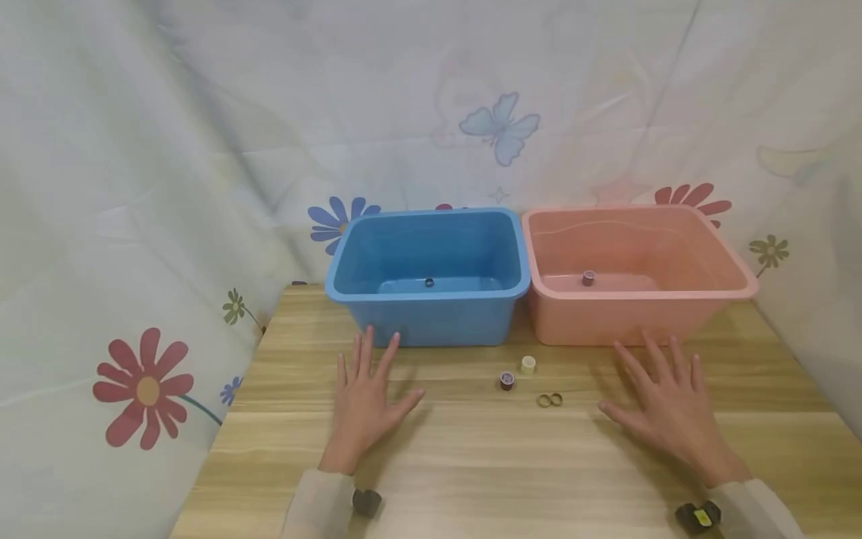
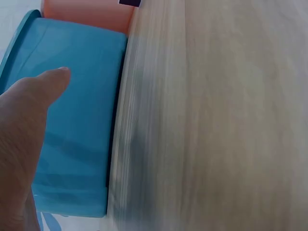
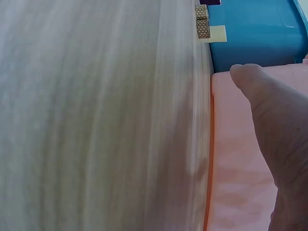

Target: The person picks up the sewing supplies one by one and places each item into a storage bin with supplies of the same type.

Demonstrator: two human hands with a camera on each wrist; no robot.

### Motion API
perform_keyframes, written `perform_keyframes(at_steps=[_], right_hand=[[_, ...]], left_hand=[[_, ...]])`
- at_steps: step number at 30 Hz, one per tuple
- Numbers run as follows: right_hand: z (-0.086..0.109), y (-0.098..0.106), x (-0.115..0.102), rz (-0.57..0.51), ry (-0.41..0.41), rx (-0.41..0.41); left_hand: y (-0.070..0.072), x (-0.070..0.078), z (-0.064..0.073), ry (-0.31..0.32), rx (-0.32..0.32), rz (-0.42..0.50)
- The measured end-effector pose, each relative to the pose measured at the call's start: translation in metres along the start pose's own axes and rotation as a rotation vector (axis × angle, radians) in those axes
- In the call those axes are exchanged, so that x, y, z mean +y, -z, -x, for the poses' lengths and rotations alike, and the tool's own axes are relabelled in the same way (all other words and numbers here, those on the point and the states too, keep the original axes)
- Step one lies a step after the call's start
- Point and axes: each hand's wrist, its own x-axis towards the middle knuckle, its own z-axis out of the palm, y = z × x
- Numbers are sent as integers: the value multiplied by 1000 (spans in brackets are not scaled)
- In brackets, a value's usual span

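My left hand (image 1: 364,408) is held with spread fingers over the wooden table, in front of the blue bin (image 1: 431,322). Over on the right, my right hand (image 1: 673,408) also has its fingers spread, in front of the pink bin (image 1: 613,323). Between the hands lie a small dark spool (image 1: 507,381), a pale yellow spool (image 1: 528,364) and two brass-coloured rings (image 1: 550,400) side by side. The rings (image 3: 202,21) show a dimpled surface, like thimble rings, in the right wrist view. Neither hand holds anything.
Inside the blue bin is a small dark ring (image 1: 429,282). A dark spool (image 1: 589,278) stands in the pink bin. Both bins sit side by side at the back of the table (image 1: 471,464), against a printed curtain (image 1: 404,97).
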Motion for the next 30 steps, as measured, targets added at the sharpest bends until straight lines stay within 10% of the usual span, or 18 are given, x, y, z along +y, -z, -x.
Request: perform_keyframes(at_steps=[18,30], right_hand=[[-8,-3,0,-48,77,43],[-15,-1,-6,-162,181,45]], left_hand=[[12,4,-2,-17,46,-42],[24,-2,-17,-64,214,35]])
